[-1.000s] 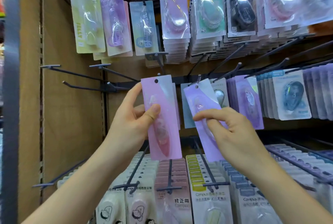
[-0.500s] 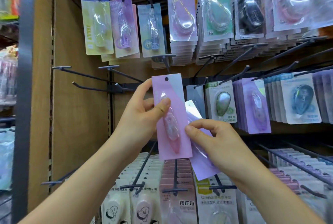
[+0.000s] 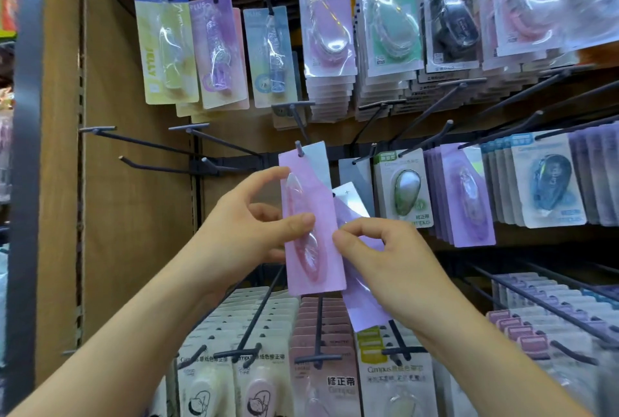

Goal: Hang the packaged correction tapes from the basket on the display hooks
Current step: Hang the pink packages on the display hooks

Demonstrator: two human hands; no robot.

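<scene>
A: Where's the pink pack (image 3: pixel 311 202)?

B: Its punched hole is at the tip of the hook (image 3: pixel 299 148), and the card hangs straight below. My left grip (image 3: pixel 241 232) pinches it, thumb on the blister and fingers behind.

A: And the other one?

B: The purple pack (image 3: pixel 363 306) is below and right of the hook, pinched at its edge by my right grip (image 3: pixel 392 259). Both look light — stiff card, slick blister — so I'd hold them by the card edges.

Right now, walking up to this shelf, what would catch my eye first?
At centre, the left hand holds a pink correction tape pack upright, its top hole at the tip of a display hook. Beside it, the right hand pinches a tilted purple pack, partly behind the pink one. Around them, hanging packs crowd the wall.
</scene>
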